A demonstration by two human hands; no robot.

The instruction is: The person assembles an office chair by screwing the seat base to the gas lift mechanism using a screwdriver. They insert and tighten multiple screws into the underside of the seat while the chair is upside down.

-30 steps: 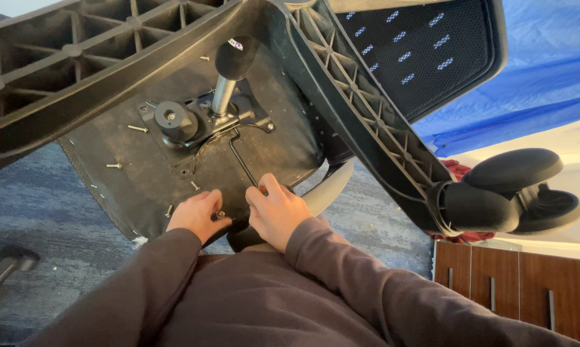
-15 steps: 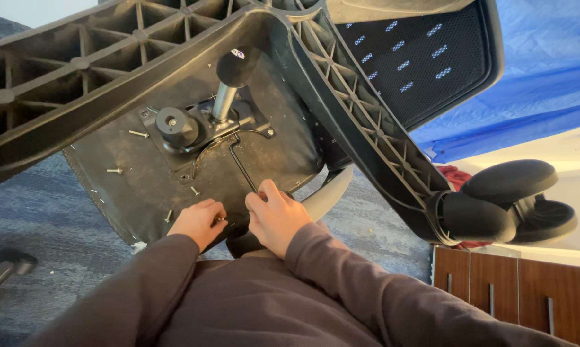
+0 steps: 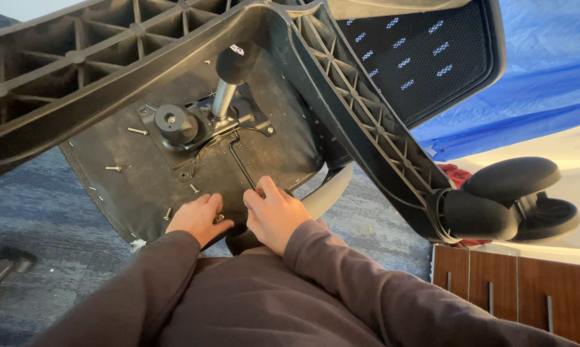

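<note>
Left hand (image 3: 199,220): fingers curled at a small silver screw (image 3: 219,218), mostly hidden.
Right hand (image 3: 276,215): clamped on the thin black bent metal lever (image 3: 242,164), its lower end covered.
Seat: upturned black office chair underside (image 3: 155,186), near edge hidden behind both hands.

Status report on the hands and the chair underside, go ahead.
Left hand pinching a screw at seat underside edge. Right hand on bent black lever rod. Chair base leg overhead, clear of both hands.

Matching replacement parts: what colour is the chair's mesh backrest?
Black mesh backrest with small pale dashes, seen in the head view.
</note>
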